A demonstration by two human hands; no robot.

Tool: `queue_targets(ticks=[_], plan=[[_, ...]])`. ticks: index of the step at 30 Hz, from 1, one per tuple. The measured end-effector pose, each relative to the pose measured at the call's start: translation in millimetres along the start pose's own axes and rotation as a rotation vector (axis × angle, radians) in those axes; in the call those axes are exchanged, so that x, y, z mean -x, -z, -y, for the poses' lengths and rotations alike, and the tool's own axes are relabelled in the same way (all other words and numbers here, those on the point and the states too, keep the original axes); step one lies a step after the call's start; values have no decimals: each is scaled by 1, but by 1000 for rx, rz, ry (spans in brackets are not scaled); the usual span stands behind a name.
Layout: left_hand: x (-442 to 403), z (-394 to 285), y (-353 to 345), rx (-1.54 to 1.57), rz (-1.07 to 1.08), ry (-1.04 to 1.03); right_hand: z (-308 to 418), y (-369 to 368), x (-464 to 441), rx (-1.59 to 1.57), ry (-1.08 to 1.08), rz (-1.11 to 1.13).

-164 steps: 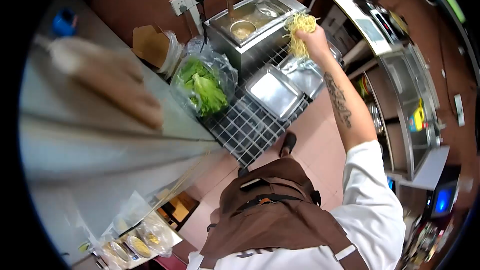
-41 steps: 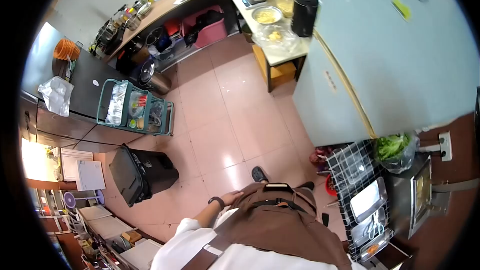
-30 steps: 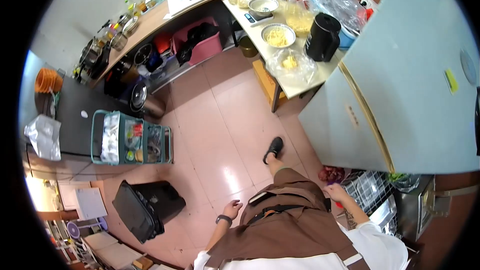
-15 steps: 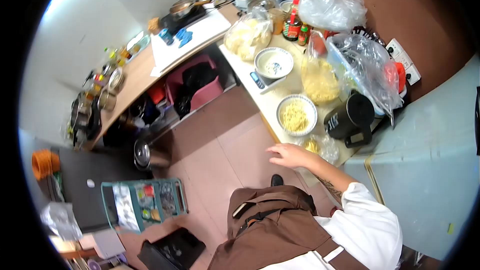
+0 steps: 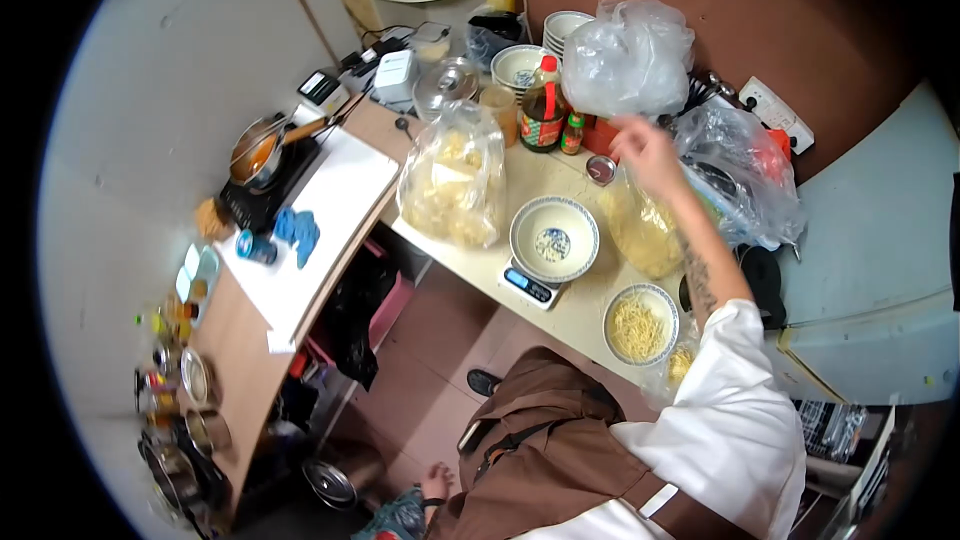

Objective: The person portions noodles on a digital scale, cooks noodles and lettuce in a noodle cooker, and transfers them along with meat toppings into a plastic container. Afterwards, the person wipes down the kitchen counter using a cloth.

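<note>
My right hand (image 5: 645,155) is raised over the table, fingers loosely bent and apart, slightly blurred. It is above a clear bag of yellow noodles (image 5: 640,230), close to a small round tin (image 5: 601,170); contact with the bag cannot be made out. Low beside my apron, my left hand (image 5: 437,483) hangs with fingers spread and nothing in it. A white bowl (image 5: 555,240) with a blue pattern stands on a digital scale (image 5: 530,285) with its display lit. To its right is a bowl of noodles (image 5: 640,325), with a smaller bag of noodles (image 5: 680,365) against it.
A large clear bag (image 5: 455,180) of pale yellow food sits left of the scale. Sauce bottles (image 5: 542,110) and stacked bowls (image 5: 565,28) line the wall. On the side counter are a pan (image 5: 258,155) and a blue cloth (image 5: 298,232). My right forearm partly hides a black jug.
My right hand has moved from the table's near edge up and across to the noodle bag. My view has shifted closer to the table, and my left hand has come into sight.
</note>
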State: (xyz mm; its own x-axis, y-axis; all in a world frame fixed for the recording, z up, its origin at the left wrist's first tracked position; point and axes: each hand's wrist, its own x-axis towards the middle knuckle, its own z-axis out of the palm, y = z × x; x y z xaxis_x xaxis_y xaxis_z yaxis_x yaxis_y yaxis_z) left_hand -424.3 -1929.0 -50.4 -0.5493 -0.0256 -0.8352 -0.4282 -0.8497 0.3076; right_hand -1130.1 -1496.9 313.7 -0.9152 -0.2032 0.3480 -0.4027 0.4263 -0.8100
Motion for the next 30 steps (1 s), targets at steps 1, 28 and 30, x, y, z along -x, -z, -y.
queue_targets(ticks=[1, 28, 30], plan=[[-6, -37, -16, -291, -188, -164, 12, 22, -30, 217, 11, -175], [-100, -405, -837, -1227, 953, -1053, -127, 193, -317, -340, -134, -446], [-111, -394, -879, -952, 991, -918, -80, 166, -294, -647, 87, -214]])
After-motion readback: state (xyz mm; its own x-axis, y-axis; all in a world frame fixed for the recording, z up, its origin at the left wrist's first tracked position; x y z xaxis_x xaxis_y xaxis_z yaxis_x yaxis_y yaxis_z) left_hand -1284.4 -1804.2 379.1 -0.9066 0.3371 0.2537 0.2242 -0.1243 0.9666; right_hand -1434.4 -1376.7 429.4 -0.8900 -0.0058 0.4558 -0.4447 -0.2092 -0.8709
